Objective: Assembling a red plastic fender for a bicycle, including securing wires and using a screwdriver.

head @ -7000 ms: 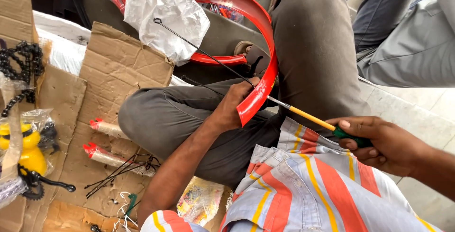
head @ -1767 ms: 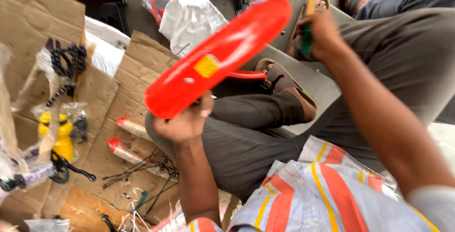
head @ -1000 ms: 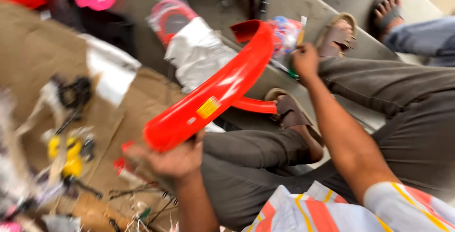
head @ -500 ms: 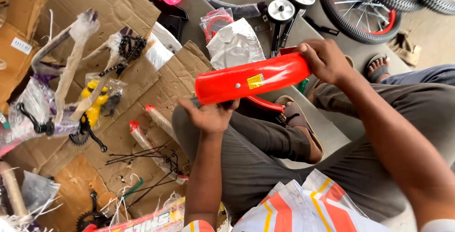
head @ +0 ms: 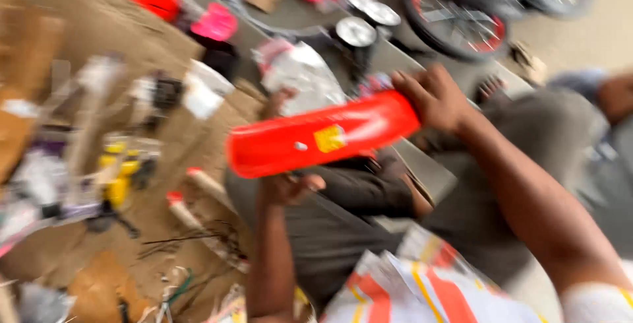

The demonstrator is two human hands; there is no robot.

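A curved red bicycle mudguard point(head: 323, 139) with a small yellow sticker is held level above my lap. My left hand point(head: 288, 188) supports its lower left end from underneath. My right hand point(head: 432, 98) grips its right end from above. The picture is blurred by motion, so the fingers are hard to make out. My legs in grey trousers point(head: 343, 230) lie under the mudguard.
Flattened cardboard point(head: 86, 164) covers the floor at left, strewn with bagged parts, a yellow piece point(head: 119, 178), red-tipped rods point(head: 191, 214) and thin spokes. A bicycle wheel point(head: 461, 6) and round metal parts point(head: 356, 29) lie at the top. Another person sits at far right point(head: 606, 98).
The screwdriver seen earlier in my right hand is gone. The mudguard has been turned from a steep slant to nearly level, with my right hand now on its end. The view has swung left.
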